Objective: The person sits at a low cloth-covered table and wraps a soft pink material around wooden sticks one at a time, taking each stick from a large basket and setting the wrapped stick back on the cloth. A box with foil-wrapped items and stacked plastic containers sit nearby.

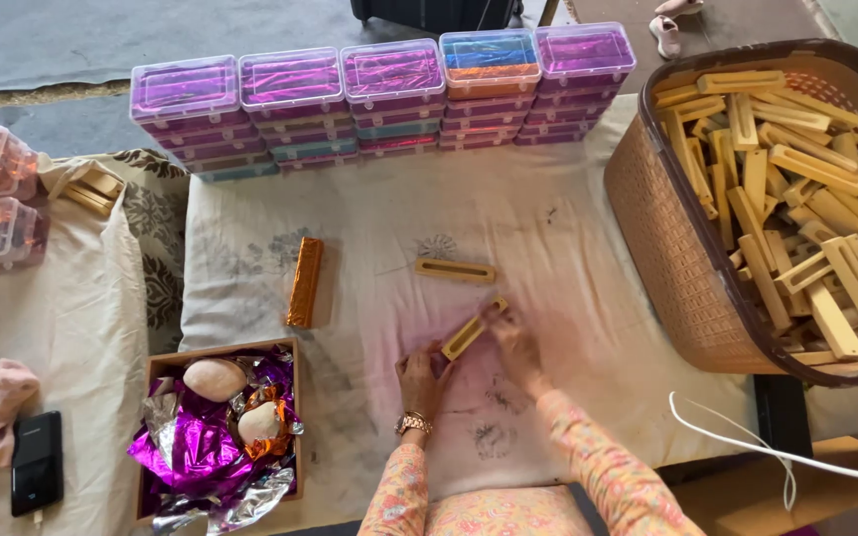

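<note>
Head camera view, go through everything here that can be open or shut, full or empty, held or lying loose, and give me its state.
Left hand: holds the near end of the wooden slotted piece.
Right hand: grips its far end.
Wooden slotted piece: held by both hands, low over the cloth.
Second wooden piece: lying loose.
Orange foil-wrapped bar: wrapped, lying loose.
Basket: full of wooden pieces.
Plastic boxes: lids shut, stacked.
Wooden tray: open, holding crumpled foil.
Phone: screen dark.

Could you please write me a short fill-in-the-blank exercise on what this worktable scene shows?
1. Both hands, left hand and right hand, hold one pale ___ block.
2. The woven basket of similar blocks stands on the person's ___ side.
3. The orange foil-wrapped bar lies on the ___.
4. The wooden box holds crumpled ___ foil.

Missing words: wooden; right; cloth; purple
</note>
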